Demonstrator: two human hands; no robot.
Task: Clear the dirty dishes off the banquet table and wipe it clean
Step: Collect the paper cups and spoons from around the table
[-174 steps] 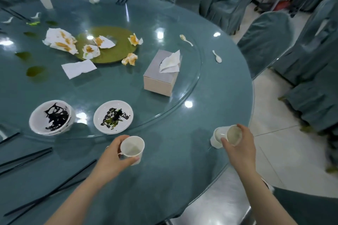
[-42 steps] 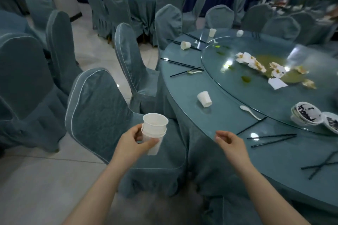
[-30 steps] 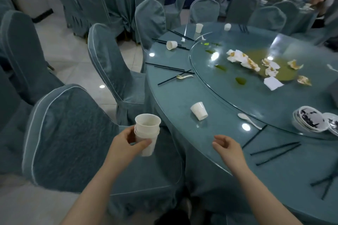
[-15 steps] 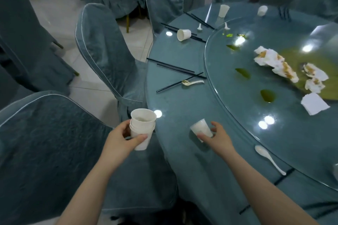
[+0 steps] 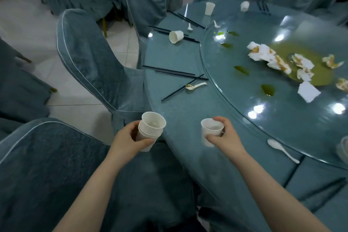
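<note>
My left hand [image 5: 130,140] grips a stack of white paper cups [image 5: 150,128] just off the near edge of the round teal banquet table [image 5: 180,111]. My right hand [image 5: 224,137] holds a single white paper cup [image 5: 211,132] upright, lifted just above the table. Another cup [image 5: 176,36] lies tipped over farther along the edge, and two more cups [image 5: 209,8] stand at the far side. Black chopsticks [image 5: 175,72] and a soiled white spoon [image 5: 194,86] lie on the cloth. The glass turntable [image 5: 254,111] carries crumpled stained napkins [image 5: 267,56] and green sauce spills [image 5: 268,89].
Teal-covered chairs [image 5: 94,66] stand close against the table on the left and below me. A clean white spoon [image 5: 280,149] lies at the turntable's near rim. White tile floor [image 5: 30,32] shows between the chairs. More covered chairs ring the far side.
My right hand has closed round the tipped cup on the table, lifted it and turned it upright. The left hand still holds the cup stack. The view has moved closer to the table.
</note>
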